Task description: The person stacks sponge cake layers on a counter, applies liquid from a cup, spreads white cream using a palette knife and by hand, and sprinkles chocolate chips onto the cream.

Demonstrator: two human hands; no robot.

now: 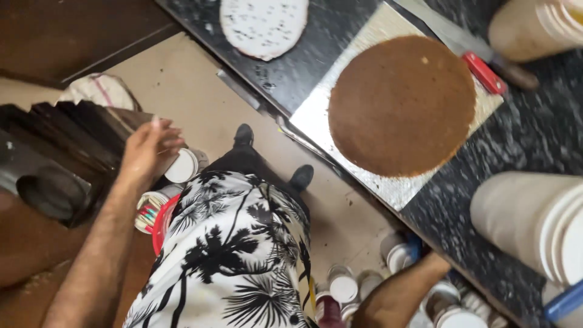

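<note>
The person's left hand (149,149) is stretched out low to the side, fingers curled down over a small white-lidded jar (184,165) that sits among others beside a tub of coloured sticks (147,212) with a red rim, below the level of the desk (291,67). The grip looks closed around the jar's body, though the palm hides how firmly. To lift it well, I'd judge the fingers should wrap the sides rather than the lid alone, and the jar should come straight up so it doesn't knock its neighbours. The right hand is out of sight: only the forearm (395,294) shows, reaching down among a cluster of small white-capped jars (343,285) near the floor, so I cannot tell whether it is holding anything. The jar under the left hand is short and round, with a plain pale lid turned towards the camera. Up on the dark speckled desk a flat round brown cake (401,103) rests on a silver board (316,115), with a red-handled knife (473,54) at its far edge.
</note>
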